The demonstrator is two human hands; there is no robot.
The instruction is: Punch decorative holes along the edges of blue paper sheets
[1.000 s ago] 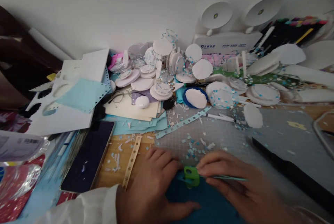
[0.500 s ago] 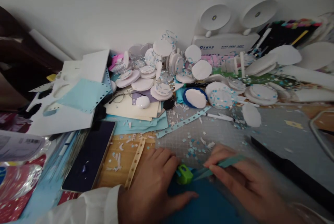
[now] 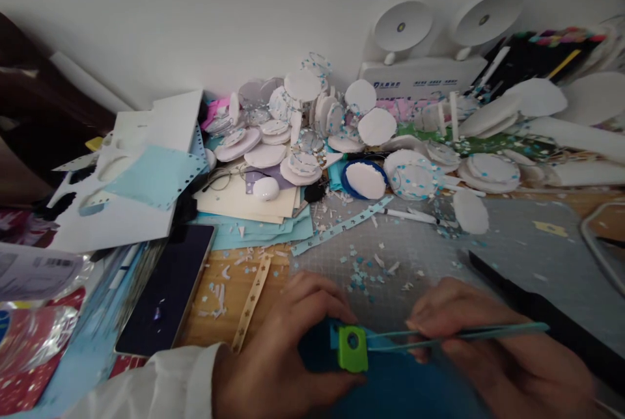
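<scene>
My left hand (image 3: 293,341) is curled around a small bright green paper punch (image 3: 352,349), thumb at its lower edge and fingers behind it. My right hand (image 3: 469,334) pinches a teal paper strip (image 3: 502,331), which looks folded or doubled. The strip's left end meets the punch; how far in it goes I cannot tell. Below both hands lies a dark blue surface (image 3: 395,386), partly covered by them. Tiny blue star cutouts (image 3: 361,276) are scattered on the grey cutting mat (image 3: 420,246) beyond the hands.
A punched light blue strip (image 3: 342,227) and a white pen (image 3: 410,216) lie ahead. Many white discs (image 3: 377,126) crowd the back by a white twin-lamp unit (image 3: 422,77). A phone (image 3: 166,289) is at left, a black blade-shaped tool (image 3: 527,305) at right.
The punch has come lower and turned its round face up, with my left fingers closing round it. My right hand has moved slightly right, still pinching the strip.
</scene>
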